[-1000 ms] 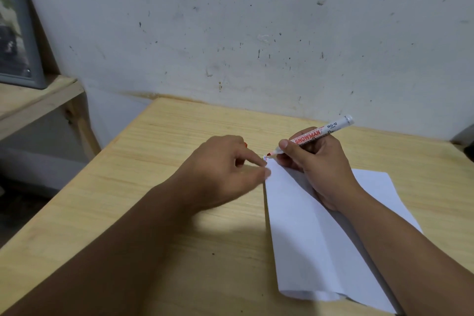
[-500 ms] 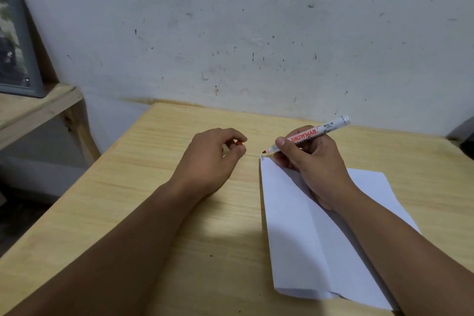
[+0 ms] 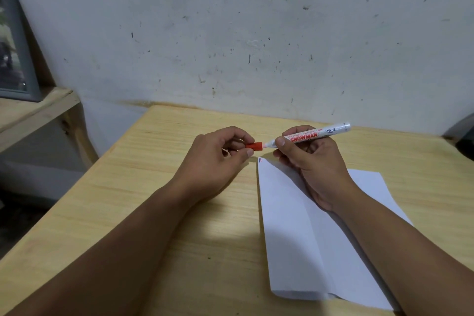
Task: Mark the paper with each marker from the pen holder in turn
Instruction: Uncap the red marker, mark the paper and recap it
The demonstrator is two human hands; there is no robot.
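Note:
A white sheet of paper point(image 3: 295, 233) with a lengthwise fold lies on the wooden table point(image 3: 159, 187), with small red and dark marks at its far left corner. My right hand point(image 3: 310, 161) grips a white marker point(image 3: 318, 133) with red lettering, held level above that corner, tip pointing left. My left hand point(image 3: 218, 159) pinches the red cap point(image 3: 254, 146), which sits over the marker's tip. The pen holder is out of view.
A stained white wall runs behind the table. A lower wooden shelf point(image 3: 33, 113) at the left carries a grey framed picture point(image 3: 15, 56). A dark object point(image 3: 465, 136) shows at the right edge of the table.
My right hand lifted the marker's tip off the paper's corner. My left hand let go of the paper and brought the red cap onto the tip.

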